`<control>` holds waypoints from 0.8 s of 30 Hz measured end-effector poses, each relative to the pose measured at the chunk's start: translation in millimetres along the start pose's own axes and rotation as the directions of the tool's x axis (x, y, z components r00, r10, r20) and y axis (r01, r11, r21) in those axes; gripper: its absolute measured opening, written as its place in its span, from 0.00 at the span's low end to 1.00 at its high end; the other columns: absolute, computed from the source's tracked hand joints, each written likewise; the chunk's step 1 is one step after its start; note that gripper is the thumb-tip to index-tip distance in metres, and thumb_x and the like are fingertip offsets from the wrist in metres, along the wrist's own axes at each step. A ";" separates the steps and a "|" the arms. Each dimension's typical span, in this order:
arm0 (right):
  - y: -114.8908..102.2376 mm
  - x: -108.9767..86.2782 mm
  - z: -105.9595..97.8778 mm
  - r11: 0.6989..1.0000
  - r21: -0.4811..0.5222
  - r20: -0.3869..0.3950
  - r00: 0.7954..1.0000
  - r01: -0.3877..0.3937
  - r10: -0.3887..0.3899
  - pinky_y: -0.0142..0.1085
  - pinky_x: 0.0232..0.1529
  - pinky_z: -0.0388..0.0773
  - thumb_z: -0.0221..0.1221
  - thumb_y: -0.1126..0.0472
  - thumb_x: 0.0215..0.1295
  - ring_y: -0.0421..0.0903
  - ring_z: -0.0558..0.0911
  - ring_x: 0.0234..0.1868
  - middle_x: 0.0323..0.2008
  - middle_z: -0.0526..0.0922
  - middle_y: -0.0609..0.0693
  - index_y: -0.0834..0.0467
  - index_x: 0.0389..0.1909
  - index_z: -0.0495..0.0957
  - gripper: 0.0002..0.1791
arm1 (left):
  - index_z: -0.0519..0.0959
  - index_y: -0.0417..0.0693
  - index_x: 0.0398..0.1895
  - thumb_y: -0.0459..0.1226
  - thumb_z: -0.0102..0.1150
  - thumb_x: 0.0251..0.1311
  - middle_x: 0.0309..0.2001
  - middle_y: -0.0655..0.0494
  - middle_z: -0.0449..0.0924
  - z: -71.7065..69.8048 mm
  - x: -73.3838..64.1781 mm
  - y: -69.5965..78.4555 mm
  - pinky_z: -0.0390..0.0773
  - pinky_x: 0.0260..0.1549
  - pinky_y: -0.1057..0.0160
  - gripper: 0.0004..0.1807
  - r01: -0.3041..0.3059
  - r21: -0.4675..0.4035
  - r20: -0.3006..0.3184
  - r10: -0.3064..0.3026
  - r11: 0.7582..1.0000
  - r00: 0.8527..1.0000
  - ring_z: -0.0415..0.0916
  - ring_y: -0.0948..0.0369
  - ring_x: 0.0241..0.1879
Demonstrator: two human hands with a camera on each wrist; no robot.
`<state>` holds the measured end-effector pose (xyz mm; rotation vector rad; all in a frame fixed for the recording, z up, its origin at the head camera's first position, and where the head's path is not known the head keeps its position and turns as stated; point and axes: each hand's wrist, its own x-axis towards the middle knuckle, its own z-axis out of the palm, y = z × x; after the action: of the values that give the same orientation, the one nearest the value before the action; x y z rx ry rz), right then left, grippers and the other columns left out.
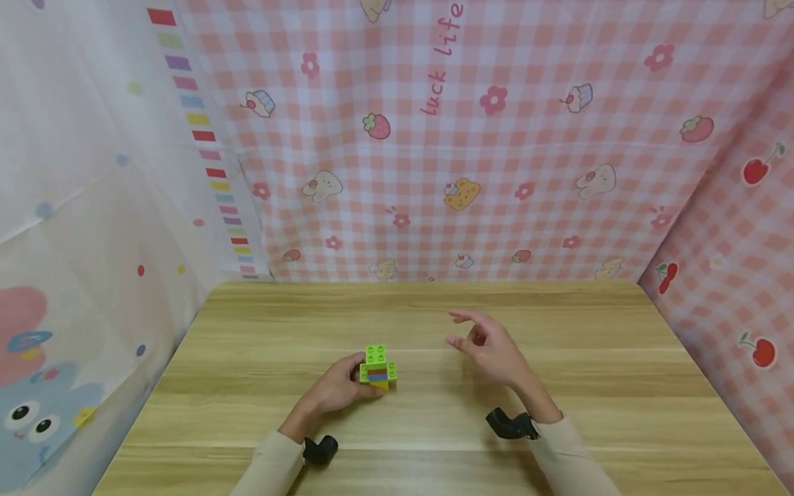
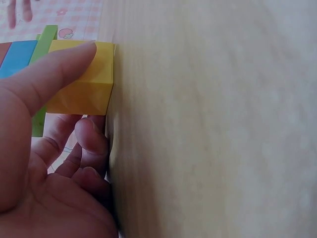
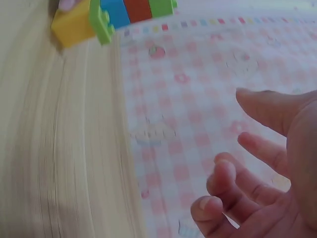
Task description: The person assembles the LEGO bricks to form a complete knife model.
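A small tower of toy building bricks (image 1: 375,372) stands upright on the wooden table. From bottom to top it has a yellow brick (image 2: 81,96), a wider thin green plate (image 3: 101,22), a blue brick (image 3: 115,12), a red brick (image 3: 137,9) and a green studded brick (image 1: 375,354). Low on the tower, my left hand (image 1: 340,386) grips the yellow brick, thumb along one face and fingers on the opposite side. My right hand (image 1: 493,349) hovers to the right of the tower, fingers spread and loosely bent, holding nothing.
The wooden table (image 1: 558,344) reaches back to a pink checked cloth (image 1: 434,227). Patterned cloths also hang at the left (image 1: 124,207) and right (image 1: 732,227). A black camera mount sits on each wrist.
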<state>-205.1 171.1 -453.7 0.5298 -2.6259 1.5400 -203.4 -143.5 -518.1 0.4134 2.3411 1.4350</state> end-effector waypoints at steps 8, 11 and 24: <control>20.1 -15.2 -26.7 0.995 -0.060 -0.104 0.992 -0.083 0.077 0.33 0.34 0.72 0.64 0.53 0.67 0.46 0.73 0.35 0.56 0.77 0.54 0.52 0.63 0.74 0.24 | 0.76 0.49 0.56 0.38 0.74 0.53 0.45 0.57 0.82 0.3 -0.4 1.1 0.73 0.53 0.52 0.26 0.008 0.001 -0.006 -0.008 1.000 1.000 0.76 0.60 0.46; 28.3 -19.6 -31.4 0.990 -0.086 -0.123 0.987 -0.112 0.101 0.34 0.39 0.72 0.63 0.51 0.68 0.46 0.72 0.38 0.56 0.77 0.54 0.52 0.63 0.74 0.24 | 0.76 0.50 0.56 0.39 0.74 0.53 0.45 0.58 0.82 0.8 -1.0 0.9 0.72 0.54 0.51 0.26 0.019 0.007 -0.013 -0.019 1.000 1.000 0.76 0.60 0.47; 69.9 -35.1 -43.9 0.976 -0.028 -0.127 0.969 -0.215 0.210 0.37 0.42 0.74 0.61 0.53 0.70 0.51 0.75 0.46 0.59 0.75 0.63 0.58 0.65 0.72 0.26 | 0.76 0.50 0.57 0.39 0.74 0.54 0.46 0.57 0.82 1.1 -1.2 2.4 0.72 0.55 0.50 0.27 0.013 0.007 -0.010 -0.013 1.000 1.000 0.76 0.60 0.48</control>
<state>-199.8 249.0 -497.7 0.1474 -2.6852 1.5125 -201.7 -142.1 -516.2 0.3929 2.3532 1.4260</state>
